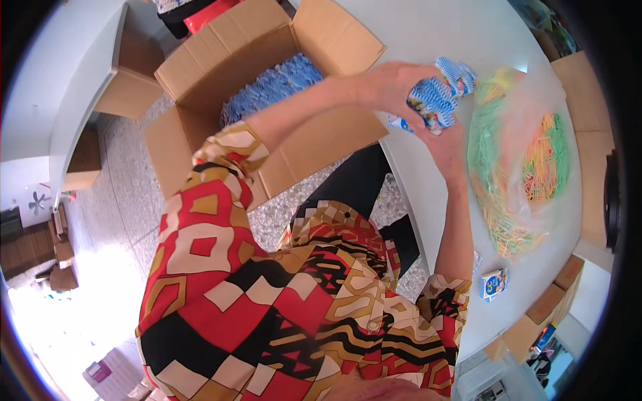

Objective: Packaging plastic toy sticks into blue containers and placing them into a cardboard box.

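Observation:
My left hand (393, 88) reaches across from the left, its fingers closed on a bunch of small blue-and-white striped packets (433, 103). From below, my right hand (443, 146) grips the same bunch, with its fingers partly hidden behind the packets. More striped packets (457, 75) show just beyond the bunch; whether they are held or lie on the table I cannot tell. Left of the hands, an open cardboard box (294, 154) contains many similar packets (274, 87). To the right lies a clear plastic bag (518, 160) of thin green, yellow and orange strands.
A white table (428, 27) curves along the right under the bag. One small blue-and-white packet (493, 284) lies on it near my right forearm. Brown cartons (552, 301) stand beyond its right edge. At the far left is another white table (80, 73) above a speckled floor (127, 194).

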Available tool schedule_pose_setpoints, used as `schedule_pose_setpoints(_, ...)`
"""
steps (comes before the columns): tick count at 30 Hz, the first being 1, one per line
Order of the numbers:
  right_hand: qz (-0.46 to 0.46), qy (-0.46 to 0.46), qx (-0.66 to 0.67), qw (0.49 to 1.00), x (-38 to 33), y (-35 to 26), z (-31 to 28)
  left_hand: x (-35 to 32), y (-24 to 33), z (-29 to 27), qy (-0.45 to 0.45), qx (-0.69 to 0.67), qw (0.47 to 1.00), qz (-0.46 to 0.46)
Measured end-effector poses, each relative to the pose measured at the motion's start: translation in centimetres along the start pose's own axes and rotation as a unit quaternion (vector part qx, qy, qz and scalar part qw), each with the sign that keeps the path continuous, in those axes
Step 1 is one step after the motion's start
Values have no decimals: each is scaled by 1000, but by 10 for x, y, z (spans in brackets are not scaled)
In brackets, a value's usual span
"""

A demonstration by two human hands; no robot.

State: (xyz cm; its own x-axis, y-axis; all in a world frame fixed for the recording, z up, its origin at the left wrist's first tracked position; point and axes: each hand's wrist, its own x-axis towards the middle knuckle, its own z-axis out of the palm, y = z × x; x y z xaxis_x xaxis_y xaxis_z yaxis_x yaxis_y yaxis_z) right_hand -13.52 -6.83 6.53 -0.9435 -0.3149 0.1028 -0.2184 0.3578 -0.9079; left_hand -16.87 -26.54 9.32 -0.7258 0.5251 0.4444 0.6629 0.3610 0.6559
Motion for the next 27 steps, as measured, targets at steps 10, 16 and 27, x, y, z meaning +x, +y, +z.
schedule_pose_setpoints(10,-100,8,-61,993,33,-94,80,-49,62,-133,-106,158,981,-26)
schedule_pose_setpoints(16,-119,-27,-29,992,40,-91,138,-98,41,-149,-75,208,975,-26)
schedule_pose_setpoints(27,-175,-9,-129,976,57,-62,102,-222,-74,-139,-262,232,910,-224)
